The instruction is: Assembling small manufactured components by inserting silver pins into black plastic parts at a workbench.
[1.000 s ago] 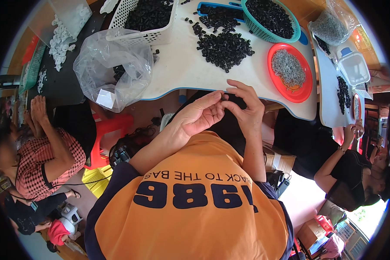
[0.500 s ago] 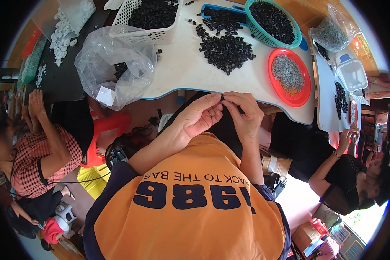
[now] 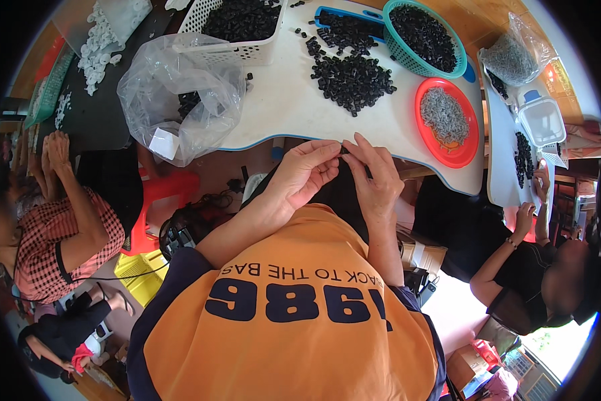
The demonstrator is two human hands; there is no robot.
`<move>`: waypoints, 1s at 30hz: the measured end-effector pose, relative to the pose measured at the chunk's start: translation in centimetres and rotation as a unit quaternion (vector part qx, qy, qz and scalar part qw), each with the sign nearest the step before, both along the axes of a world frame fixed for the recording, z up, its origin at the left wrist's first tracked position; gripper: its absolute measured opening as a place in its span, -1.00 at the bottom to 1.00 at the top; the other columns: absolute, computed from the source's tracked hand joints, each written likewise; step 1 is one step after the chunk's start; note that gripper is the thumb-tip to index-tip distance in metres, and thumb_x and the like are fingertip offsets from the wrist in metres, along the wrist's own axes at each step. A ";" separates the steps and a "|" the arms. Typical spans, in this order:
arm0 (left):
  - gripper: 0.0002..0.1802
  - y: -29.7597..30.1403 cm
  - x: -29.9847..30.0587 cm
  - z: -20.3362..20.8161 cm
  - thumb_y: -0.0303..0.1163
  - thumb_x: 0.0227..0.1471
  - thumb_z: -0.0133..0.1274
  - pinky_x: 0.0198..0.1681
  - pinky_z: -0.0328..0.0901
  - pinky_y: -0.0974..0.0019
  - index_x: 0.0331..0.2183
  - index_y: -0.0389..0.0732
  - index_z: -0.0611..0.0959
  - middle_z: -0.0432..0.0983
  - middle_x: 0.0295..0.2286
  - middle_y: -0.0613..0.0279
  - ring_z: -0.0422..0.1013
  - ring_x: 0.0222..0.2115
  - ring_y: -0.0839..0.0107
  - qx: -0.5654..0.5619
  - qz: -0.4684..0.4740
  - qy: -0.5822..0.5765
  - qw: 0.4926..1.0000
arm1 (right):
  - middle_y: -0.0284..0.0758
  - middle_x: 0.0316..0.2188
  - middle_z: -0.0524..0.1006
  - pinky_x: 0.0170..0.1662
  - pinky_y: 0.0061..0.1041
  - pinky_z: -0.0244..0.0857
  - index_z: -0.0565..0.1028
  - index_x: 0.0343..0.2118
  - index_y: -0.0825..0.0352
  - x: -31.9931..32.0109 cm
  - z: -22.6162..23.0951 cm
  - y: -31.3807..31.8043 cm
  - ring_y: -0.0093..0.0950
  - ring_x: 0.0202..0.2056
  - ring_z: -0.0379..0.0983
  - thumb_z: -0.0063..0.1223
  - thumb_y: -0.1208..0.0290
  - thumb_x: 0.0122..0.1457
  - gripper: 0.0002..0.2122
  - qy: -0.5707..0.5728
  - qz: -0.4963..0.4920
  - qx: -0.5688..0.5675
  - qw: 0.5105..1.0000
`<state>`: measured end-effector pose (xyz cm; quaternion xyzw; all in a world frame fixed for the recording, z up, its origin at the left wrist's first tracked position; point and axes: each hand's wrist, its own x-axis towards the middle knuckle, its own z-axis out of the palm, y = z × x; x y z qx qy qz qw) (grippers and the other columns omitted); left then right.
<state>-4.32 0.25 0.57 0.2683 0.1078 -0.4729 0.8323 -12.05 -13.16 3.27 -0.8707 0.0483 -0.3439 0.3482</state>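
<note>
Just off the table's front edge, my left hand [image 3: 305, 175] pinches a small black plastic piece [image 3: 344, 150] between thumb and fingers, its other fingers curled. My right hand [image 3: 375, 175] meets it from the other side, thumb and index finger at the piece and another finger raised. Most of the piece is hidden by fingertips. Beyond my hands, a heap of similar black pieces [image 3: 354, 83] lies on the white table [image 3: 273, 100]. A red plate [image 3: 462, 157] to the right holds many small grey metal parts [image 3: 444, 115].
A white perforated basket [image 3: 255, 55] and a teal basket [image 3: 414, 61] hold black pieces. Near the latter lies a blue tray [image 3: 340, 11]. A clear plastic bag [image 3: 180, 87] overhangs the table's left edge. Co-workers sit on both sides, with a red stool [image 3: 155, 207] at left.
My right hand's fingers have spread and lifted slightly around the black piece. My left hand keeps its pinch. The co-worker at right has moved their hands apart.
</note>
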 end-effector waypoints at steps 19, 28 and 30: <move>-0.76 0.8 2.4 0.1 -0.55 0.04 0.15 -0.39 0.38 0.50 -0.19 -0.25 0.58 0.55 -0.38 0.27 0.44 -0.51 0.58 -0.003 -0.135 -0.119 0.984 | -0.30 -0.26 0.57 -0.12 -0.49 0.37 0.59 -0.11 0.27 -0.3 0.2 -1.9 -0.41 -0.21 0.48 0.36 0.49 -0.13 -0.58 0.157 0.131 0.191 0.960; -0.75 1.0 1.9 -0.4 -0.56 0.01 0.17 -0.41 0.37 0.49 -0.21 -0.21 0.56 0.54 -0.43 0.31 0.45 -0.51 0.58 -0.001 -0.140 -0.065 0.988 | -0.29 -0.19 0.55 -0.10 -0.54 0.35 0.61 -0.17 0.33 -0.6 -1.1 -2.2 -0.46 -0.16 0.48 0.34 0.51 -0.11 -0.65 0.174 0.170 0.286 0.927; -0.75 1.0 1.7 -0.6 -0.57 0.02 0.16 -0.39 0.39 0.49 -0.20 -0.22 0.56 0.56 -0.41 0.27 0.47 -0.49 0.57 -0.025 -0.143 -0.031 0.989 | -0.29 -0.19 0.55 -0.11 -0.54 0.35 0.61 -0.17 0.33 -0.5 -1.2 -2.2 -0.47 -0.17 0.48 0.34 0.52 -0.11 -0.65 0.167 0.161 0.287 0.929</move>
